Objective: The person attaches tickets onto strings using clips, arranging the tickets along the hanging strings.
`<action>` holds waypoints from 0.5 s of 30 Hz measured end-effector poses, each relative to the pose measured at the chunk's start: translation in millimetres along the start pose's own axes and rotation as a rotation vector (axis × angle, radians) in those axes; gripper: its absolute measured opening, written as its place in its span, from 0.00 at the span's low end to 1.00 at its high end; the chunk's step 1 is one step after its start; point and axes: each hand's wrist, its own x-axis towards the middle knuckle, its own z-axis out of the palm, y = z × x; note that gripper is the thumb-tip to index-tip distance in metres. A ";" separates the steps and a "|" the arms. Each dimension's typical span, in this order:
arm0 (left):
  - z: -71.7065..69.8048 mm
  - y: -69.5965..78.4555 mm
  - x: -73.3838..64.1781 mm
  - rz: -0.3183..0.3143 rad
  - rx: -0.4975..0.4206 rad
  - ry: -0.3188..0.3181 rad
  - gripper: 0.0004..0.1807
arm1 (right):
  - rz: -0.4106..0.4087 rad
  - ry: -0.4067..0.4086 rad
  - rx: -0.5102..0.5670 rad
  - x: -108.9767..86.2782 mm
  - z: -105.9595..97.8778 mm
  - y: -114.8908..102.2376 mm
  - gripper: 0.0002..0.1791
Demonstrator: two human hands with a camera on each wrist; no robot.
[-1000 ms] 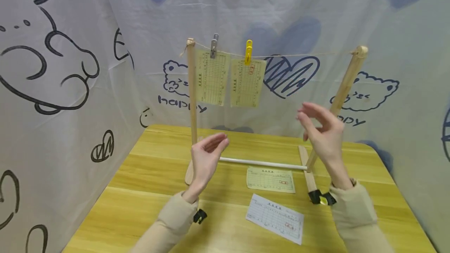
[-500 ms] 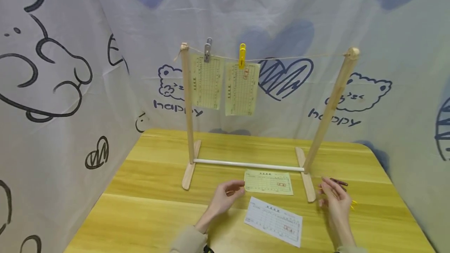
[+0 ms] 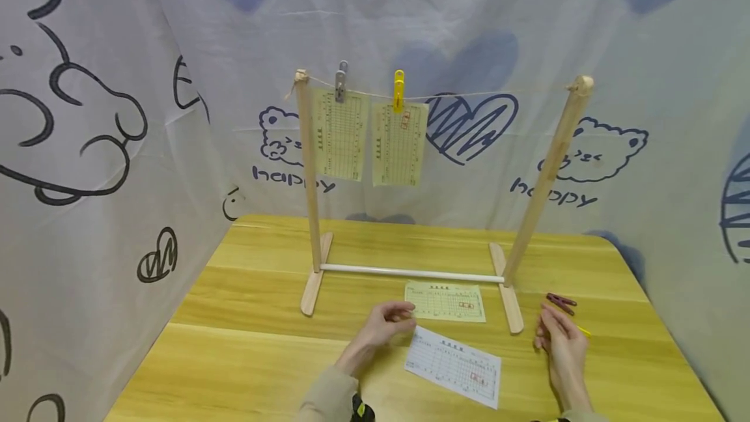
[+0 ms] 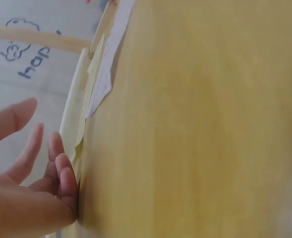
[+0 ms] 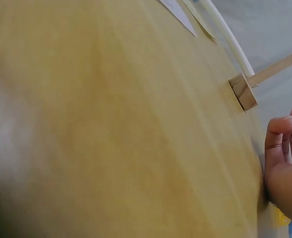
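Note:
My left hand (image 3: 382, 331) is low over the table at the left end of a pale yellow printed slip (image 3: 443, 299), fingers loosely bent. In the left wrist view the fingers (image 4: 55, 148) are spread, with nothing between them. Nearer me lies a white printed slip (image 3: 454, 366), tilted. My right hand (image 3: 564, 347) rests at the table on the right, fingers loosely curled and holding nothing that shows. Just beyond its fingertips is a dark red clothespin (image 3: 561, 303). A yellow clothespin (image 3: 584, 331) is mostly hidden behind this hand.
A wooden stand with a left post (image 3: 309, 174), a right post (image 3: 546, 181) and a white crossbar (image 3: 410, 272) stands at the back. From its string hang two yellow slips, under a grey clip (image 3: 340, 82) and a yellow clip (image 3: 399, 91). Patterned cloth surrounds the table.
Both hands came down from raised positions by the stand to the table, the left beside the yellow slip, the right beside the clothespins. Over the last half second they barely moved.

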 end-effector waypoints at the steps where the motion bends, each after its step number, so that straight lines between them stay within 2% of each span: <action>1: -1.1 -0.4 0.9 -0.010 -0.005 0.000 0.21 | -0.002 0.007 -0.005 1.2 -0.2 0.3 0.08; 5: -3.8 -1.3 2.0 -0.008 -0.012 0.000 0.21 | -0.036 0.004 -0.014 3.3 -2.8 4.4 0.06; 8: -4.9 -1.7 1.6 0.001 -0.003 -0.023 0.21 | -0.050 -0.004 -0.042 3.6 -4.2 7.7 0.06; 15: -0.4 1.2 1.4 0.024 0.082 -0.051 0.19 | -0.064 -0.018 -0.094 2.8 -5.6 10.3 0.06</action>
